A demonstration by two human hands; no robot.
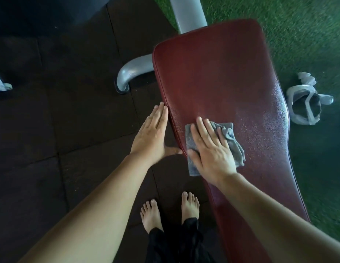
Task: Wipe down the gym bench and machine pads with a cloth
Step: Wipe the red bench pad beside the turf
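Pressing a grey cloth [234, 147] flat on the dark red bench pad [222, 82], a person's right hand [211, 149] lies with fingers straight. The left hand [154, 133], fingers straight and together, rests against the pad's near edge. A silver frame leg [131, 73] curves down onto black rubber tiles [70, 111] beside the pad. Across it, a white plastic bag [295, 91] lies open on green turf [298, 35], its contents too dark to tell.

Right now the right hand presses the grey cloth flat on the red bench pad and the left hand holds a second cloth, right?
Not quite. The head view shows the left hand holds nothing; its straight fingers rest against the pad's edge. The right hand does press the grey cloth on the red bench pad.
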